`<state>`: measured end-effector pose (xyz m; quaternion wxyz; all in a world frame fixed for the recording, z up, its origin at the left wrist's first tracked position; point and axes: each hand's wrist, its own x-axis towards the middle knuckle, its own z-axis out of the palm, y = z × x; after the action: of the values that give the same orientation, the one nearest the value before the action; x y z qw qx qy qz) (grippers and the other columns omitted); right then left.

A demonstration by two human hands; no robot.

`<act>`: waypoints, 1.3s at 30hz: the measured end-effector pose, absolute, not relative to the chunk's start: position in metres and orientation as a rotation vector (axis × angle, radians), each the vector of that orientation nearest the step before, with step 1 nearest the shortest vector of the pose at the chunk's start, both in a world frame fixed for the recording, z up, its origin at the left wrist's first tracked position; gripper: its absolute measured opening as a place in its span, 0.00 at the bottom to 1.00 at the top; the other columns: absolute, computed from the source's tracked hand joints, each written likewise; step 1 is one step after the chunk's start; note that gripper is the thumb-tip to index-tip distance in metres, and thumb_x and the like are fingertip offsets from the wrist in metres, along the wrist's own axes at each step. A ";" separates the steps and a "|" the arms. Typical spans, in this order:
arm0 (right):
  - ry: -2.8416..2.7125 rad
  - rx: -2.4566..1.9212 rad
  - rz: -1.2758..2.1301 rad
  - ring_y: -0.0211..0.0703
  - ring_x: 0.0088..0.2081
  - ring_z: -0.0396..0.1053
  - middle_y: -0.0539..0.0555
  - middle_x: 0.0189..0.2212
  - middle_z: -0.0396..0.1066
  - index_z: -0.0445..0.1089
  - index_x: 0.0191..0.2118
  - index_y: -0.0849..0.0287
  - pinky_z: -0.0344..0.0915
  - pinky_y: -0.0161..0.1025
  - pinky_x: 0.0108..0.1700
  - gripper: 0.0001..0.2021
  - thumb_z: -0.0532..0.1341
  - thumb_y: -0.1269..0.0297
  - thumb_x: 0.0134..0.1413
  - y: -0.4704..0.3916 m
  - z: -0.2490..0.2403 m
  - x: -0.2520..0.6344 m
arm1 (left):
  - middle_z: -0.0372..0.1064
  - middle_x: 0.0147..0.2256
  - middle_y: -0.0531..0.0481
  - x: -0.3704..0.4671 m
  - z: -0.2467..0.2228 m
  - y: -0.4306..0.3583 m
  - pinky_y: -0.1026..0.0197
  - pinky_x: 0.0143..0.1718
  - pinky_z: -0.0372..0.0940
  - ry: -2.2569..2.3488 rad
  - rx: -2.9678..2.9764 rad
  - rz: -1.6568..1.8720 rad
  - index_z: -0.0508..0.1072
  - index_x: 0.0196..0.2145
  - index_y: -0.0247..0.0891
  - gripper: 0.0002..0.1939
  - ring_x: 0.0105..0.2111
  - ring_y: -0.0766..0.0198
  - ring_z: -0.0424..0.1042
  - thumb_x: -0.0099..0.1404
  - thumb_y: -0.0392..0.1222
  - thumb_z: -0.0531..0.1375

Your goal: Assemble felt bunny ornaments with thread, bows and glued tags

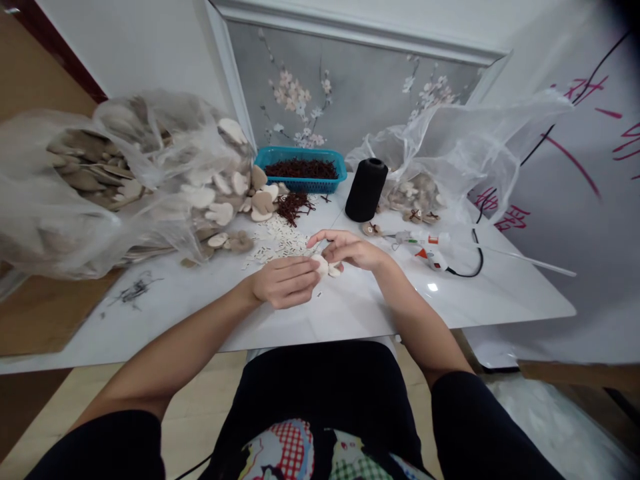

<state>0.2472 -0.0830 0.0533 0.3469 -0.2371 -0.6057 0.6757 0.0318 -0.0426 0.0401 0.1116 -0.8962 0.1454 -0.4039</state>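
In front of me, over the table, my left hand (290, 281) pinches a small cream felt cutout (321, 265) between thumb and fingers. My right hand (353, 251) meets it from the other side, index finger stretched forward and the other fingers bent close to the piece; what they grip is too small to make out. Just beyond both hands spreads a pile of tiny white printed tags (280, 239). Dark brown bows (296, 208) lie heaped behind the tags.
A blue basket (300, 152) of brown bows stands at the back, beside a black thread cone (367, 191). A corded glue gun (434, 255) lies right. Plastic bags of felt cutouts (170, 180) crowd the left; another bag (450, 147) sits right. Black thread scraps (137, 288) lie left.
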 end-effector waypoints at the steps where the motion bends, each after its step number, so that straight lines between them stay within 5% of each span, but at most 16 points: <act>1: -1.570 -0.591 1.751 0.32 0.20 0.61 0.42 0.19 0.67 0.64 0.49 0.61 0.57 0.30 0.23 0.20 0.61 0.70 0.48 -0.085 0.055 0.248 | 0.77 0.27 0.56 0.032 0.041 -0.044 0.64 0.41 0.77 0.423 -2.629 -1.186 0.73 0.24 0.39 0.09 0.34 0.62 0.80 0.61 0.32 0.63; 19: -1.665 -0.382 1.737 0.31 0.25 0.65 0.49 0.27 0.73 0.64 0.54 0.63 0.57 0.28 0.24 0.24 0.66 0.64 0.51 -0.078 0.037 0.252 | 0.76 0.29 0.55 0.036 0.052 -0.051 0.63 0.44 0.76 0.493 -2.227 -1.363 0.68 0.22 0.36 0.12 0.38 0.63 0.79 0.58 0.28 0.65; 28: -1.578 -0.524 1.772 0.31 0.18 0.55 0.40 0.16 0.62 0.66 0.48 0.61 0.63 0.32 0.27 0.21 0.61 0.67 0.45 -0.078 0.039 0.242 | 0.76 0.29 0.58 0.035 0.043 -0.044 0.63 0.45 0.76 0.495 -2.569 -1.390 0.68 0.22 0.38 0.12 0.37 0.64 0.79 0.57 0.26 0.64; 34: -1.649 -0.650 1.709 0.32 0.17 0.53 0.41 0.16 0.60 0.68 0.47 0.61 0.49 0.31 0.19 0.22 0.56 0.69 0.41 -0.080 0.043 0.241 | 0.77 0.31 0.57 0.036 0.038 -0.044 0.64 0.49 0.74 0.523 -2.813 -1.368 0.73 0.26 0.41 0.10 0.40 0.63 0.79 0.56 0.28 0.66; 39: -1.641 -0.869 1.528 0.33 0.19 0.57 0.44 0.18 0.62 0.70 0.42 0.61 0.54 0.32 0.22 0.13 0.56 0.60 0.57 -0.079 0.045 0.240 | 0.77 0.32 0.58 0.034 0.039 -0.045 0.63 0.48 0.75 0.462 -2.804 -1.432 0.74 0.27 0.42 0.10 0.40 0.63 0.79 0.56 0.27 0.66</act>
<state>0.2400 -0.0793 0.0454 0.3600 -0.3372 -0.6368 0.5927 0.0342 -0.0446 0.0391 -0.0206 -0.8809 0.1453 -0.4500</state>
